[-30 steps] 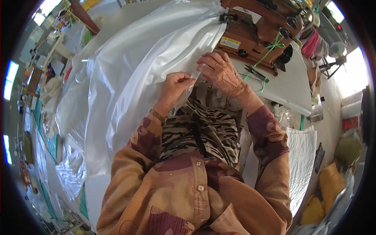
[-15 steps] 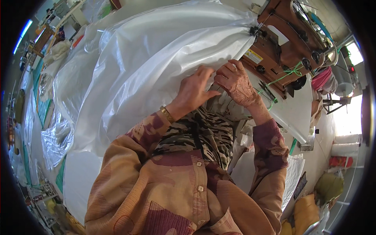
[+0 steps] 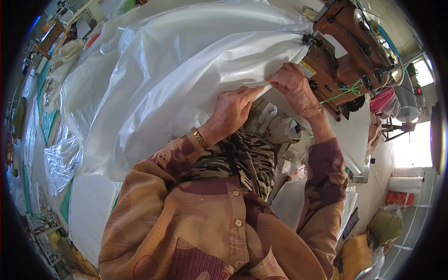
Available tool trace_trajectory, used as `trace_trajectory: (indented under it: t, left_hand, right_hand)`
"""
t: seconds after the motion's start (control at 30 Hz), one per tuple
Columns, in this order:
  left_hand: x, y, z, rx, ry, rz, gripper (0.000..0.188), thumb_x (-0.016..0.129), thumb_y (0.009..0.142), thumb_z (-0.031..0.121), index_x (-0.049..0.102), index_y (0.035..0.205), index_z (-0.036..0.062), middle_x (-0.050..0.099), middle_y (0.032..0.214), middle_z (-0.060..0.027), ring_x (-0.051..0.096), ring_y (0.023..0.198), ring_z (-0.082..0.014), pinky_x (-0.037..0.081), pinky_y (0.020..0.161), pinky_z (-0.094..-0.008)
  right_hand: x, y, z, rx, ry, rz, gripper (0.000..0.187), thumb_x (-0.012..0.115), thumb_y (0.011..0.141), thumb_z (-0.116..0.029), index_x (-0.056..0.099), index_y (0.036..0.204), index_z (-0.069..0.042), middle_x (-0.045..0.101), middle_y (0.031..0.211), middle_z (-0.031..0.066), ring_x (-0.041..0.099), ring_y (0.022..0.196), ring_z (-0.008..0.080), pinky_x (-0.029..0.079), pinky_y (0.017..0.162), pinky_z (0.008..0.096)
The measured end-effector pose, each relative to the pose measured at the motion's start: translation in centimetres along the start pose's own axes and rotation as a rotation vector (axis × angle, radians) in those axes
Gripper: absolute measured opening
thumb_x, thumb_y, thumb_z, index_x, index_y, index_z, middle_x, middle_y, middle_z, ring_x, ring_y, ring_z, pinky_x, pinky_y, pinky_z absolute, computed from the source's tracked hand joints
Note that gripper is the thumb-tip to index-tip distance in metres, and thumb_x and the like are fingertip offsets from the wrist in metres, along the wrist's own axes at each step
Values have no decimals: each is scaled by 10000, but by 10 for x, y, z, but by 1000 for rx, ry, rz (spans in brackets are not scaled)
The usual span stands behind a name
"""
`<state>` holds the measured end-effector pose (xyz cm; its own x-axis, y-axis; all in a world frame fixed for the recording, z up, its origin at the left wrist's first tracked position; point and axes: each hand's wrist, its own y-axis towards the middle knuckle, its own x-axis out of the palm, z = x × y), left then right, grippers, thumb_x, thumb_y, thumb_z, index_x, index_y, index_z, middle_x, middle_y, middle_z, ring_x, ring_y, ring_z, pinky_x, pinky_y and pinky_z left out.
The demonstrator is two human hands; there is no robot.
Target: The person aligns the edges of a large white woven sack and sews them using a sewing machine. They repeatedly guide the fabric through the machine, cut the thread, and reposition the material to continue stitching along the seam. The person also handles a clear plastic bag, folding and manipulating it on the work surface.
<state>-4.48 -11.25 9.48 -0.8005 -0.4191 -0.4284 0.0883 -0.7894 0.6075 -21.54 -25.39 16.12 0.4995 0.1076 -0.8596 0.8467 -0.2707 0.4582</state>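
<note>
A: Where's the sheet (image 3: 154, 88)?
B: Spread in front of the person, white and glossy, falling in long folds to the left. Its far right corner narrows to the machine (image 3: 347, 56), where it meets the dark metal parts.

A: And the edge nearest the person?
B: Both hands have it. The right hand (image 3: 295, 86) pinches it narrowly between thumb and fingers, just beside the machine.

A: The left hand (image 3: 233, 112)?
B: Close by, a little nearer the body, fingers bent and tips closed on the same edge. A short strip of it shows between the two hands.

A: Anything on the wrist?
B: A gold band (image 3: 199, 138) on the left one, right below the cuff.

A: Tell me about the machine.
B: Brown, with a yellow label (image 3: 308, 69) on the side facing the hands and a green cord (image 3: 347, 88) tied in a bow.

A: Further out?
B: Patterned trousers (image 3: 247, 158) under the hands. Beyond the machine, a pink cloth (image 3: 381, 100); at lower right, an olive sack (image 3: 386, 227) near an orange-yellow bundle (image 3: 357, 254).
</note>
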Motion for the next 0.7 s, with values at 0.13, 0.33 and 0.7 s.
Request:
trace_trajectory:
  t: [0.13, 0.33, 0.7]
  left_hand:
    - [-1, 5, 3, 93, 34, 20, 403, 644, 903, -10, 606, 1301, 38, 594, 892, -143, 615, 745, -326, 506, 686, -402]
    - [8, 14, 13, 80, 79, 47, 416, 631, 845, -64, 610, 1251, 22, 573, 902, -141, 616, 764, -337, 511, 691, -417]
    - [22, 39, 14, 247, 171, -299, 224, 618, 809, -16, 609, 1032, -4, 617, 836, -169, 630, 722, -375, 507, 616, -455]
  right_hand:
    - [-12, 8, 11, 50, 25, -24, 102, 716, 848, -74, 698, 947, -92, 647, 856, 47, 610, 877, 239, 411, 1001, 402]
    - [-19, 8, 23, 33, -26, -37, 86, 697, 888, -175, 696, 944, -110, 648, 871, 15, 614, 924, 208, 358, 1039, 427]
    - [0, -10, 62, 139, -415, 503, 317, 784, 801, -203, 580, 1019, -96, 607, 1076, 61, 581, 1020, 276, 426, 946, 453]
